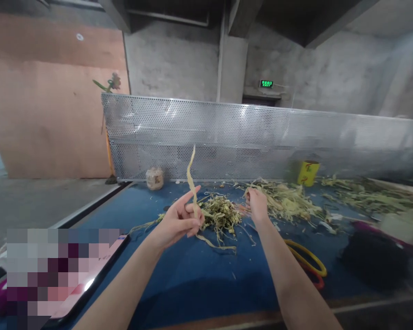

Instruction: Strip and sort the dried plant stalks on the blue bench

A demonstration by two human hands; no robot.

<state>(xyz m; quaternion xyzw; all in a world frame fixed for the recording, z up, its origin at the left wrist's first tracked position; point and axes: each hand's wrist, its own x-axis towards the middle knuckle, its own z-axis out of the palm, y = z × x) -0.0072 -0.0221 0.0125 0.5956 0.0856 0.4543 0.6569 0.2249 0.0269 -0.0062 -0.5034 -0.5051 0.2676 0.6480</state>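
Note:
My left hand pinches a long pale dried stalk that stands upright, its lower end trailing onto the blue table. My right hand is further out with its fingers curled down into a heap of dried plant stems; what it grips, if anything, is hidden. Between the two hands lies a smaller pile of greenish dried scraps.
A perforated metal screen closes off the table's far side. A small jar and a yellow container stand against it. Yellow and red rings lie beside my right forearm, a dark object further right, and a phone at the left edge.

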